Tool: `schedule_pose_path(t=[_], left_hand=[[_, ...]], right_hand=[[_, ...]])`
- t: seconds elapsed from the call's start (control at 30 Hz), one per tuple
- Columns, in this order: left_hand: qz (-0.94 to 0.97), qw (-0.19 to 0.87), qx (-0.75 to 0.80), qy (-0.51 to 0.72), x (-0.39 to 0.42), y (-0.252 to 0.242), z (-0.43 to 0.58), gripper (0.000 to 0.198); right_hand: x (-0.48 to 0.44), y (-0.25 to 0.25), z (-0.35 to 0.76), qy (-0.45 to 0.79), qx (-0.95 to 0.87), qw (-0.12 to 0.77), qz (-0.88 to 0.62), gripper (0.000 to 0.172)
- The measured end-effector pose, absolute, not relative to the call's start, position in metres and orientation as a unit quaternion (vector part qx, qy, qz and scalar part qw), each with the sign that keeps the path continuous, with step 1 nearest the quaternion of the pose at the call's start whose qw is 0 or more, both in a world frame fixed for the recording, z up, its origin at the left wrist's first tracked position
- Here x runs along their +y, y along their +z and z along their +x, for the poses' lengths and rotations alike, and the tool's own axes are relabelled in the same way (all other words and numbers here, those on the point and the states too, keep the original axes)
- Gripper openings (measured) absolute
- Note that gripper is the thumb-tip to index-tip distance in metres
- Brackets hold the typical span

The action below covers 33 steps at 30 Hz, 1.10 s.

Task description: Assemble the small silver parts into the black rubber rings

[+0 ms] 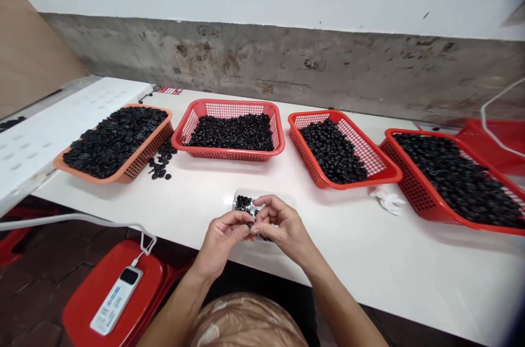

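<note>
My left hand (224, 236) pinches a small black round part (250, 224) between thumb and fingertips, just above the table's near edge. Close against it, my right hand (283, 225) is closed too, its thumb and finger meeting at the same part. What else the right fingers may hold is hidden. Beneath both hands lies a clear plastic tray (235, 198) with small black rings (243, 203) and some shiny silvery pieces in it. My hands cover much of that tray.
Red baskets of black parts stand behind: a middle one (228, 151), a right one (348, 187) and a far-right one (414, 194). An orange basket (130, 169) is at left beside loose black pieces (159, 164). Crumpled tissue (388, 200) lies right. A power bank (117, 299) rests on a red stool (82, 303).
</note>
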State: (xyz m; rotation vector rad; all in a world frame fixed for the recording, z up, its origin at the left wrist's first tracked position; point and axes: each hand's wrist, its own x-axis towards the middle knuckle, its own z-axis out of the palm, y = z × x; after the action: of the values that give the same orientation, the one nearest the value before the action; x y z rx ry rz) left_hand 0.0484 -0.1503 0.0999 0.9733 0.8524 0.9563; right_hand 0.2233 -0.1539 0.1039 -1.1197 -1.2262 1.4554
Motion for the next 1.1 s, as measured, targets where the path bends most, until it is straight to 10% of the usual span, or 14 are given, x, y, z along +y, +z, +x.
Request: schedule_pose_path(t=[0.27,0.6,1.1], left_hand=[[0.309,0.744,0.365,0.467,-0.143,0.100,0.053,0.025],[0.256,0.762,0.372,0.464,-0.140,0.089,0.051,0.016],[0.232,0.772,0.366,0.465,-0.141,0.083,0.048,0.011]], right_hand=[[-0.139,0.098,0.239,0.403,-0.606,0.420,-0.542,0.020],[-0.143,0.090,0.248,0.192,-0.762,-0.014,-0.619,0.026],[-0.135,0.083,0.241,0.132,-0.756,-0.036,-0.641,0.032]])
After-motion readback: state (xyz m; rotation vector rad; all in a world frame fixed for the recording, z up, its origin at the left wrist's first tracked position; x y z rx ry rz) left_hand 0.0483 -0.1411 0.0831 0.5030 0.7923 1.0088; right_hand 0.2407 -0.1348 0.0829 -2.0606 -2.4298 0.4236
